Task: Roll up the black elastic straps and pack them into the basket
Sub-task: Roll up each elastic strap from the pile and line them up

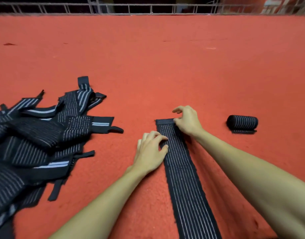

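A black elastic strap (186,180) with thin white stripes lies flat and stretched out toward me on the red felt surface. My right hand (187,121) pinches the strap's far end at its right corner. My left hand (150,152) presses on the strap's left edge a little nearer to me, thumb and fingers on the fabric. A rolled strap (242,123) lies on its side to the right, its loose tail flat beneath it. A pile of unrolled straps (36,140) covers the left side. No basket is in view.
The red felt surface (156,57) runs far back to a white wire grid fence (148,8) along the rear edge. Open felt lies between the pile and the flat strap and behind both hands.
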Demonstrator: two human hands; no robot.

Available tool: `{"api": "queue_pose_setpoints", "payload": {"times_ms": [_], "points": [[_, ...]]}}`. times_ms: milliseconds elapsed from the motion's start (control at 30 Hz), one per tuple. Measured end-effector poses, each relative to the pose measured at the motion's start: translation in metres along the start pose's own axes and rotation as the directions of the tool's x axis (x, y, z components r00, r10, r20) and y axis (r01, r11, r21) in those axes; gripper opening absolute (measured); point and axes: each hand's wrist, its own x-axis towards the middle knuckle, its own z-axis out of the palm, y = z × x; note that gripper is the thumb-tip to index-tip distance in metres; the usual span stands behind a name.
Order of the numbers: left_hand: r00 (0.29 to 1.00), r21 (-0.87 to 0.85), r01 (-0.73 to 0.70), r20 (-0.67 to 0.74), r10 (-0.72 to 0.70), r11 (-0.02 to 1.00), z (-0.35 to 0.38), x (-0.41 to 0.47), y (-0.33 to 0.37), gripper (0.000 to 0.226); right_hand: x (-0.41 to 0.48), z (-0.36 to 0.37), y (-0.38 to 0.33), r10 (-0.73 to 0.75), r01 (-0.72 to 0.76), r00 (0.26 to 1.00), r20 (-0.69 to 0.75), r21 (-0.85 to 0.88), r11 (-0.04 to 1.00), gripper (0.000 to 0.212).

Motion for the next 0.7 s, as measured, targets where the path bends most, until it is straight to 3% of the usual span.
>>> {"api": "queue_pose_setpoints", "payload": {"times_ms": [133, 233, 400, 500, 567, 700], "points": [[0.985, -0.091, -0.019, 0.171, 0.035, 0.996, -0.029, -0.017, -0.022, 0.036, -0.021, -0.005, -0.032, -0.109, 0.112, 0.983, 0.15, -0.007, 0.994, 0.033], [0.994, -0.094, 0.01, 0.111, 0.001, 0.996, -0.062, -0.038, -0.051, 0.032, -0.035, 0.003, -0.063, -0.17, 0.178, 0.951, 0.259, -0.008, 0.984, 0.031], [0.995, 0.042, 0.034, -0.098, -0.03, 0.999, -0.114, -0.08, -0.106, 0.025, -0.051, 0.035, -0.117, -0.235, 0.223, 0.904, 0.357, 0.077, 0.972, 0.025], [0.995, 0.1, 0.074, -0.072, -0.067, 0.992, -0.131, -0.101, -0.129, 0.023, -0.053, 0.06, -0.149, -0.284, 0.264, 0.882, 0.377, 0.104, 0.959, 0.021], [0.994, 0.122, 0.083, -0.075, -0.074, 0.989, -0.13, -0.111, -0.137, 0.023, -0.051, 0.078, -0.166, -0.262, 0.228, 0.891, 0.37, 0.134, 0.965, 0.02], [0.976, -0.001, 0.119, -0.181, -0.117, 0.993, -0.126, -0.114, -0.139, 0.029, -0.043, 0.114, -0.193, -0.084, -0.029, 0.928, 0.363, 0.294, 0.955, 0.016]]}}
